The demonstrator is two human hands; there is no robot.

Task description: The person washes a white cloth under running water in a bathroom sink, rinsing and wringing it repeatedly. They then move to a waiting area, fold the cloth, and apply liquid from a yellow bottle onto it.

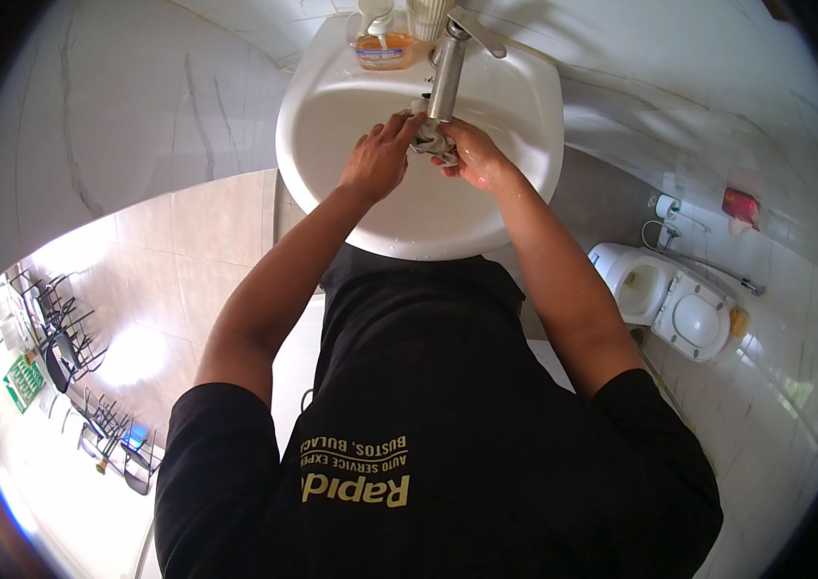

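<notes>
Both my hands meet over a white washbasin (332,106), just under the spout of a metal faucet (445,82). Between them is a crumpled greyish cloth (435,142). My left hand (382,154) presses its fingertips on the cloth's left side. Wet-looking, my right hand (475,154) grips the cloth from the right, fingers curled beneath it. The spout hides part of the cloth and some of the right fingers. Whether water is running cannot be made out.
On the basin's back rim stand a pump bottle of orange liquid (383,50) and a ribbed pale container (429,17). A toilet (655,289) with a hose sprayer (751,287) is to the right. Black chairs (62,338) stand far left. Marble-patterned walls surround the basin.
</notes>
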